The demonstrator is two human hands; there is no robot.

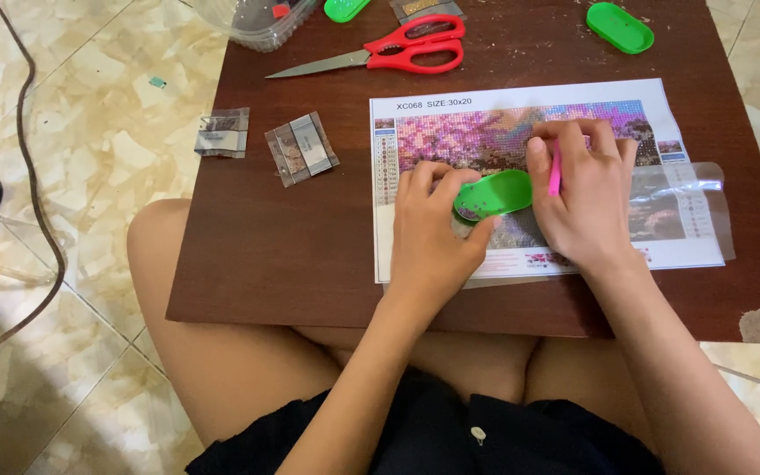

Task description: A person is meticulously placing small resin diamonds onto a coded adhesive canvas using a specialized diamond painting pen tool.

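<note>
A diamond-painting canvas (485,132) with a pink and purple picture lies on the small brown table (310,229). My left hand (433,233) grips a green oval bead tray (493,195) resting on the canvas. My right hand (587,198) holds a pink applicator pen (555,171) upright, its tip hidden among my fingers above the picture. A clear film (705,189) is peeled back at the canvas's right side.
Red-handled scissors (398,53) lie at the back. Two small bead packets (302,148) (222,132) sit at the left. More green trays (619,26) (345,9) and a clear plastic container (257,22) stand at the far edge. A black cable (32,176) runs over the tiled floor.
</note>
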